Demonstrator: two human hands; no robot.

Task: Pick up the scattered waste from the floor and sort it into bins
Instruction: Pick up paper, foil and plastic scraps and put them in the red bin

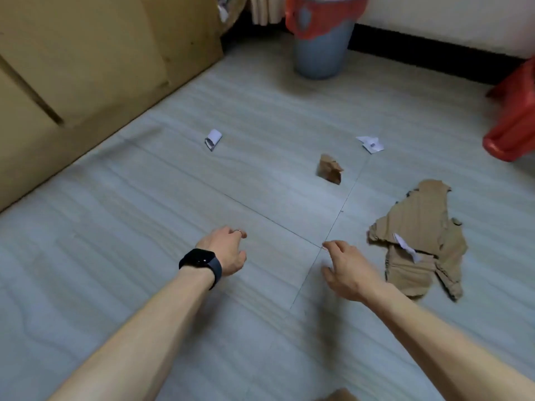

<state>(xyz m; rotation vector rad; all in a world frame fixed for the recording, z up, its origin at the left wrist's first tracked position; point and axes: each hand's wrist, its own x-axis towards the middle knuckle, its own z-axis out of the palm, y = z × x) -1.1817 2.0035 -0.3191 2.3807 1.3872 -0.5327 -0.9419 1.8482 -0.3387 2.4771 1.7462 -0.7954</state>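
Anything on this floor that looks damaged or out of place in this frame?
Yes. A large torn cardboard piece, ragged-edged, lies on the floor beside the right hand. A crumpled brown scrap, a curled white paper and a flat white scrap lie scattered farther on, none in the grey bin.

Soft, even indoor light, faint shadows; slight blur softens the fingers point(239, 233) and the floor point(260, 183) beyond them, and frame edges bow.
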